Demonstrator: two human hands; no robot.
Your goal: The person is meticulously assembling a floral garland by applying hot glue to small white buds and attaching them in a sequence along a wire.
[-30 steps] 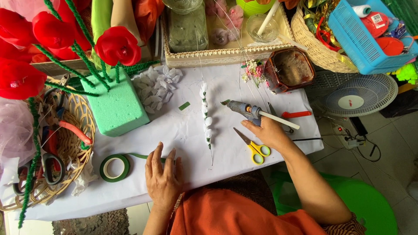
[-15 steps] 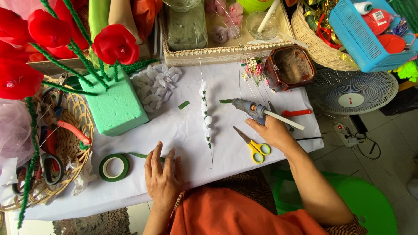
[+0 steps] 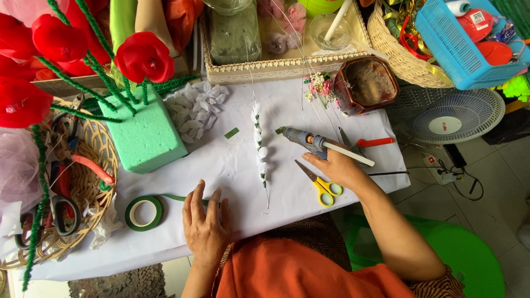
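Observation:
My right hand point(image 3: 335, 167) grips a grey glue gun point(image 3: 302, 138) with a white glue stick in its back, its tip pointing left above the white table cloth point(image 3: 232, 171). Yellow-handled scissors point(image 3: 320, 185) lie just beside that hand. A wire stem of small white buds point(image 3: 260, 146) lies in the middle of the cloth. My left hand point(image 3: 205, 223) rests flat, fingers spread, on the end of green floral tape that runs from a green tape roll point(image 3: 144, 213).
A green foam block point(image 3: 144, 132) holds red fabric flowers point(image 3: 142, 55). White petals point(image 3: 196, 107) lie beside it. A wicker basket point(image 3: 105, 160) with pliers and scissors sits left. A lace-edged tray point(image 3: 281, 60), brown bowl point(image 3: 365, 83), blue basket point(image 3: 441, 38) and fan point(image 3: 452, 116) stand behind and right.
My right hand has drawn the glue gun slightly right and nearer to me. My left hand has stayed on the tape.

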